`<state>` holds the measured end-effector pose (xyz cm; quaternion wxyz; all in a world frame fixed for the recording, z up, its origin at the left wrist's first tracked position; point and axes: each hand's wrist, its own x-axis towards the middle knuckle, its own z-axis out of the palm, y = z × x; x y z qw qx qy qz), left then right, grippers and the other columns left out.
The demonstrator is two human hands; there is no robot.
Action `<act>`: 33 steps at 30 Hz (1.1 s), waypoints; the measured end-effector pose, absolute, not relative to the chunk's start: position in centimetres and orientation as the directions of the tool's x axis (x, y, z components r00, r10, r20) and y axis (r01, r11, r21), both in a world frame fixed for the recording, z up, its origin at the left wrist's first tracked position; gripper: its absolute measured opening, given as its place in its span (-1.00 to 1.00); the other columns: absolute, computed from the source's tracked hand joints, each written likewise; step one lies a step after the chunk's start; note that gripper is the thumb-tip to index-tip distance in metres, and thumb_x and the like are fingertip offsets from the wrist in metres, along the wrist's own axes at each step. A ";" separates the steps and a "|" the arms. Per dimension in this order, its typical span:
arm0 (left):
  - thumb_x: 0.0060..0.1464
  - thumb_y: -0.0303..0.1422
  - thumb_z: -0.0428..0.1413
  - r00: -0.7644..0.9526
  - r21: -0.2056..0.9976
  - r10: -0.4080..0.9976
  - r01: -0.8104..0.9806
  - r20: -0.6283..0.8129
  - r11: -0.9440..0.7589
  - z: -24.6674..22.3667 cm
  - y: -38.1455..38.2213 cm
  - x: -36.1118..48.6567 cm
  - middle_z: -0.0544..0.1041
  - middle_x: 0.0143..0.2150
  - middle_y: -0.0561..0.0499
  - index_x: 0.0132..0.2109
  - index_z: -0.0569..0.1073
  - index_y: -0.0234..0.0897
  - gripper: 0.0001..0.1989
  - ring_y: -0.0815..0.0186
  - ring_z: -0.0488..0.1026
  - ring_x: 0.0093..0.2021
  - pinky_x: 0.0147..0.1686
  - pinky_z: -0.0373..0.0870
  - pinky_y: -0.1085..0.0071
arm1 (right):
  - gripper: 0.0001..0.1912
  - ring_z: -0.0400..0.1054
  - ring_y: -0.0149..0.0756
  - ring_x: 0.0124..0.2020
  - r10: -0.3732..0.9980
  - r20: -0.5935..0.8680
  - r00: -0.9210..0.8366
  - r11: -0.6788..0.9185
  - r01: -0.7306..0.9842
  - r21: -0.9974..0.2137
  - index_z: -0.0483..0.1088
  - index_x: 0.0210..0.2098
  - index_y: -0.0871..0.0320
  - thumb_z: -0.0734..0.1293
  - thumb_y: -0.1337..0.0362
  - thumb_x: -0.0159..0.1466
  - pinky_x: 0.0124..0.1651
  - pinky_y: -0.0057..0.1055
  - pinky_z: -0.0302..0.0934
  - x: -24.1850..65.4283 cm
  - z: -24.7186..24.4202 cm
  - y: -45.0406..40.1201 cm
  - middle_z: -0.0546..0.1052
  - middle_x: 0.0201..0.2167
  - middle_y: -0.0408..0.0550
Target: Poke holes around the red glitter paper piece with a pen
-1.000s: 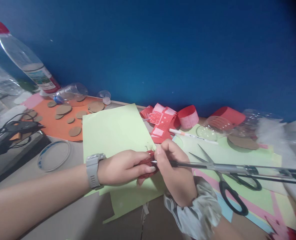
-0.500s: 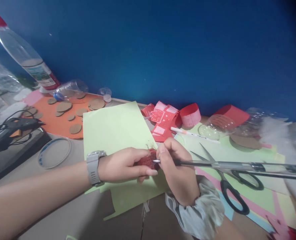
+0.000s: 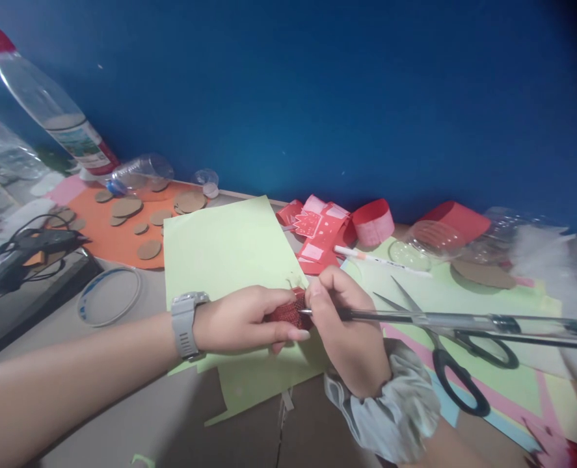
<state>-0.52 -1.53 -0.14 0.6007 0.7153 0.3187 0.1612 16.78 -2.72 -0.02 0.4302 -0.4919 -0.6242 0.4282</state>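
My left hand, with a grey watch on its wrist, pinches a small red patterned piece covered in dark marks; the fingers hide part of it. My right hand is closed around a pen with a black and clear barrel. Its metal tip points left and meets the red piece, though I cannot tell how firmly it touches. Both hands are over a light green paper sheet. Open scissors with black handles lie right of my right hand, partly behind the pen.
Red paper rings and a white marker lie behind my hands. Cardboard discs rest on orange paper at the left. Also there are a tape ring, a tall plastic bottle and a black corded tool. A blue wall stands behind.
The view has shifted very slightly. Both hands, the red piece and the pen keep nearly the same positions relative to one another.
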 end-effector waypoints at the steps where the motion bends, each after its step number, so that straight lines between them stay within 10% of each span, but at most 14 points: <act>1: 0.24 -0.16 0.03 0.746 0.963 0.648 0.261 -0.154 -0.071 -0.2 -1.5 -0.5 0.46 -0.48 0.07 -0.09 0.36 -0.35 -0.69 0.40 0.45 -0.50 -0.44 0.35 0.53 | -0.72 0.03 -0.47 -0.60 0.982 0.113 -0.151 0.148 0.244 -0.958 0.05 -0.56 0.10 0.14 0.33 0.29 -0.51 -0.48 0.00 16.8 0.0 -2.7 0.12 -0.64 -0.27; 33: 0.23 -0.16 0.03 0.752 0.965 0.638 0.255 -0.164 -0.053 -0.1 -1.4 -0.5 0.46 -0.46 0.07 -0.08 0.35 -0.36 -0.68 0.40 0.45 -0.49 -0.45 0.35 0.54 | -0.73 0.01 -0.47 -0.59 0.982 0.109 -0.154 0.143 0.233 -0.962 0.04 -0.55 0.10 0.15 0.33 0.27 -0.52 -0.48 -0.02 16.7 0.1 -2.7 0.11 -0.63 -0.27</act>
